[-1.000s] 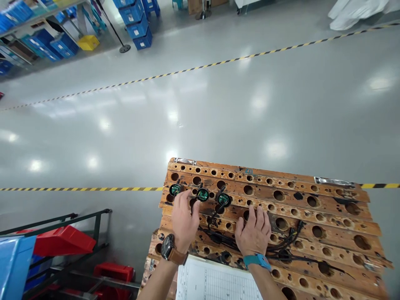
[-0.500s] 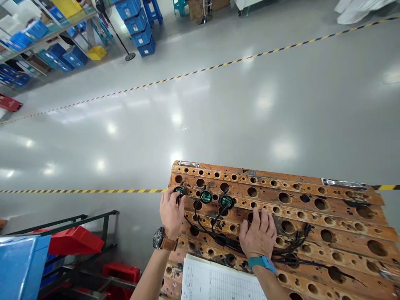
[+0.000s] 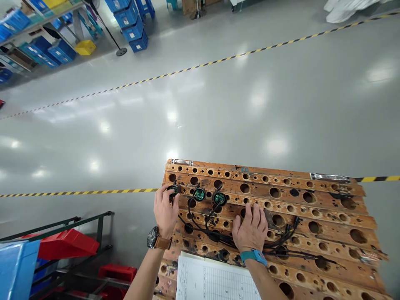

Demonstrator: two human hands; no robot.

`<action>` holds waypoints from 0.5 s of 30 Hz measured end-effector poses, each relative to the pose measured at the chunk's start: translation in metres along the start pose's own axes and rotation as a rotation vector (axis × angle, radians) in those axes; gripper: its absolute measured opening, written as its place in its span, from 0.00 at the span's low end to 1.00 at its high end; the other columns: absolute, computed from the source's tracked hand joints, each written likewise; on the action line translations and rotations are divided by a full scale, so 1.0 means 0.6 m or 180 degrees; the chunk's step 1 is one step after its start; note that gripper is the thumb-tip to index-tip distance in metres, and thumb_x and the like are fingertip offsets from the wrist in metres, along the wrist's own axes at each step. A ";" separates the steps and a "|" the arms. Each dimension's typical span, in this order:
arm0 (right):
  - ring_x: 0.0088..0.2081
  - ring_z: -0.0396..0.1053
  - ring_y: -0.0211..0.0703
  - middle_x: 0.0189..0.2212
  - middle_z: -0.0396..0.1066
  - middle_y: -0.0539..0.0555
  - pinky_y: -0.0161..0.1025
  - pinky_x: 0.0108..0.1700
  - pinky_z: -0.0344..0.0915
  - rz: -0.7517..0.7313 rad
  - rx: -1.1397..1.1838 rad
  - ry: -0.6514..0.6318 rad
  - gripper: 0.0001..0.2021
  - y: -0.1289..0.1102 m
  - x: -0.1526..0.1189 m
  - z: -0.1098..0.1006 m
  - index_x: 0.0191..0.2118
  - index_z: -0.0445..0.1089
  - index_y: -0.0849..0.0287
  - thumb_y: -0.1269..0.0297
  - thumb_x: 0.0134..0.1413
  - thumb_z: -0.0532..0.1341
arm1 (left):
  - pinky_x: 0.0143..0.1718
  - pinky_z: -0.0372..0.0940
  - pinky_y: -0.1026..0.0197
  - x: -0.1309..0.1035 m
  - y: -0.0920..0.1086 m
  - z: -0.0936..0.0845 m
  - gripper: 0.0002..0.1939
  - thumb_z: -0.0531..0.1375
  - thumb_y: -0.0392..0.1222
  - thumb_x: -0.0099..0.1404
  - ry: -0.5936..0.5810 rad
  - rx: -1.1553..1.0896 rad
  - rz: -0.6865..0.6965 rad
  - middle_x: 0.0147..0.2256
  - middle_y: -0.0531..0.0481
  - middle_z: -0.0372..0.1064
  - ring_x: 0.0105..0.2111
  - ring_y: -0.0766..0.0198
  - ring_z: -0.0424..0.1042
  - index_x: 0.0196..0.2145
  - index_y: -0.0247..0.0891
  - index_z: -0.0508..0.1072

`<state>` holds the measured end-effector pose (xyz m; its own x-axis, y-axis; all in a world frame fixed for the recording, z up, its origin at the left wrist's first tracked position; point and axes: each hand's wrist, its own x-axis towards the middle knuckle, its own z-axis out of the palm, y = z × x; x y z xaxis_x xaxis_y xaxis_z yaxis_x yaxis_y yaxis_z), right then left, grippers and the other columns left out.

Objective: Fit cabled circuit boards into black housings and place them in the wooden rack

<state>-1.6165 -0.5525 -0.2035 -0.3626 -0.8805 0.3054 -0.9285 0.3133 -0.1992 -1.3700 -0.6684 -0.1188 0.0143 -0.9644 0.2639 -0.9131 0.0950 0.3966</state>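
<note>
The grip of the left hand [image 3: 165, 212] is drawn in round the left disc [image 3: 173, 191], thumb on one side and fingers on the other, near the far left corner of the board [image 3: 281, 173]. The fingers cover part of the rim, so how firmly it is held is hard to tell. The right hand [image 3: 250, 233] has nothing pinched; it lies palm down across the cables [image 3: 215, 236], its fingers a little apart and loosely bent, the tips by the holes in the board.

The middle disc [image 3: 199, 194] and the right disc [image 3: 219, 198] sit in line with the left one, towards the far edge, green faces up in black rims, apart from each other. Their leads curve back towards the near edge and join the bundle that runs beneath the right palm. A sheet [image 3: 215, 277] lies at the near edge, between the forearms.

The step in hand looks like setting or straightening the left disc. Work on it calls for a light pinch at the rim, clear of the green face, with slack left in its lead and the bundle kept steady
</note>
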 end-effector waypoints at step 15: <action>0.64 0.57 0.69 0.63 0.61 0.72 0.64 0.57 0.61 0.0037 0.0044 -0.0009 0.34 0.000 -0.002 0.002 0.72 0.47 0.63 0.63 0.64 0.55 | 0.50 0.69 0.46 0.004 0.010 0.007 0.06 0.58 0.42 0.70 0.0166 -0.0062 -0.0009 0.45 0.39 0.71 0.49 0.50 0.71 0.35 0.40 0.73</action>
<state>-1.6159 -0.5520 -0.2047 -0.3731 -0.8778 0.3005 -0.9231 0.3186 -0.2155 -1.3770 -0.6709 -0.1193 0.0387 -0.9506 0.3081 -0.9048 0.0975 0.4144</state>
